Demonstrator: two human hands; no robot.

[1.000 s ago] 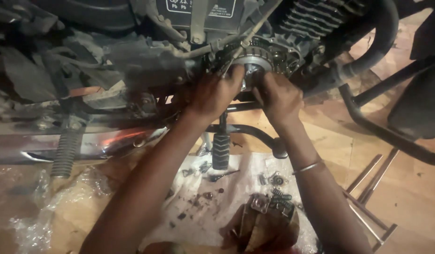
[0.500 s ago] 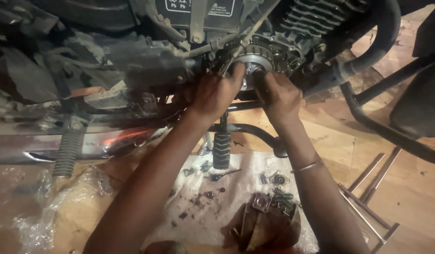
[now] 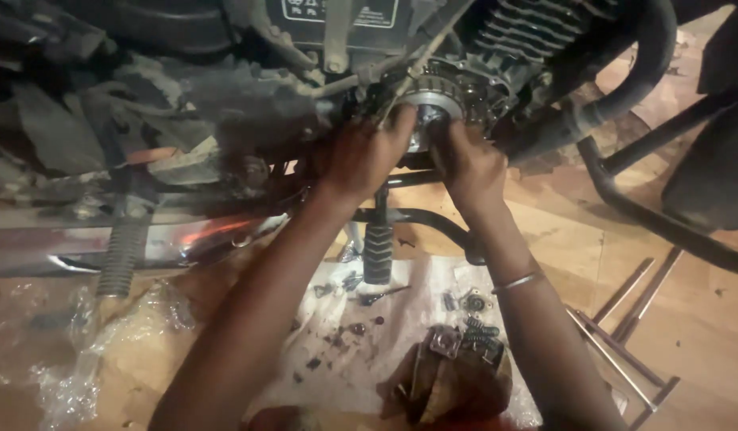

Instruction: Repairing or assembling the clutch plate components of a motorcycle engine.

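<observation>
Both hands up at the open side of a motorcycle engine [image 3: 497, 56], far centre of the scene, working on the round metal clutch assembly [image 3: 434, 100] seated in the crankcase. Left hand [image 3: 361, 156] curled against the near-left rim of the clutch, fingers wrapped partly round its edge; right hand [image 3: 469, 164] pressed to the near-right side, fingers bent in toward the hub, thumb hidden. Impossible to tell whether either hand pinches a small part or only grips the drum itself.

Probably heavy for its size, being stacked steel and aluminium; rigid, no give anywhere. Likely oily, so slippery on the smooth face; toothed outer rim the better purchase, taken on opposite sides as now. Edges possibly sharp against bare skin.

Near the body, a pale sheet [image 3: 401, 335] spread on the wooden floor, scattered with bolts and springs [image 3: 477, 327] and a brown rag [image 3: 457, 387]. Footpeg [image 3: 377, 251] hanging just below the hands, long metal rods [image 3: 624, 327] lying to the right, crumpled clear plastic [image 3: 82, 351] at near left.
</observation>
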